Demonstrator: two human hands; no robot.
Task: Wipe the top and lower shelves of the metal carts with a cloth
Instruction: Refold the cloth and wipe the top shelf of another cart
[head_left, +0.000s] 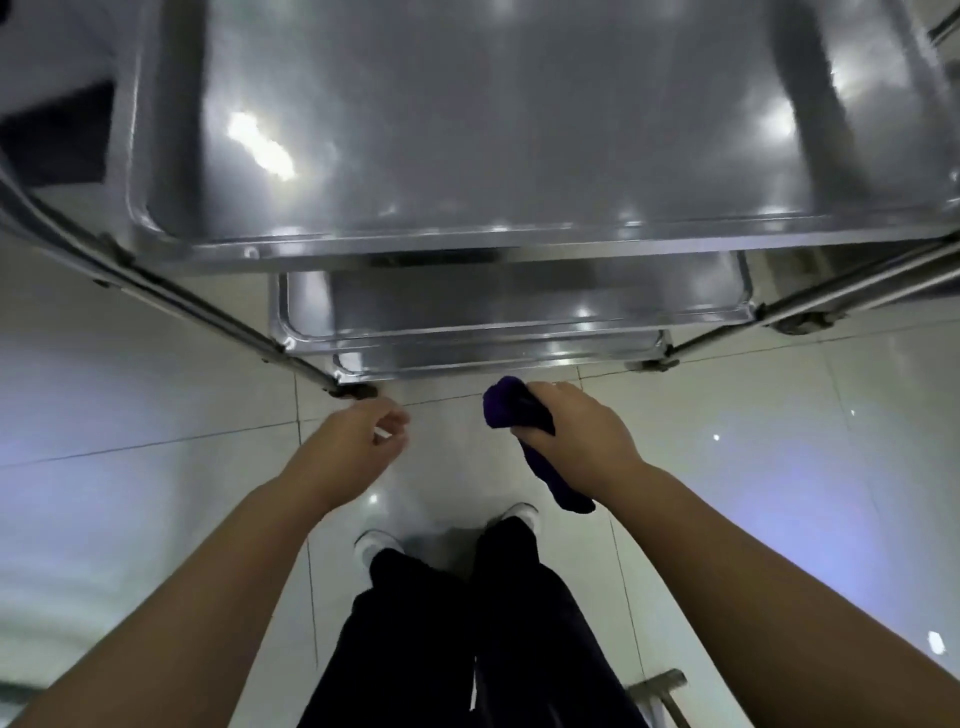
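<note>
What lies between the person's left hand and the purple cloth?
Only bare floor tile, crossed by a grout line, separates the left hand from the purple cloth in the right hand, as the head view shows.

Head view, steeply downward, over cart (467, 249)

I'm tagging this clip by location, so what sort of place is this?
Likely a commercial kitchen or similar institutional service room, though I can't be sure. The clues: a stainless steel cart with three tiered shelves, a glossy white tiled floor, and a purple cloth gripped in the right hand.
</note>
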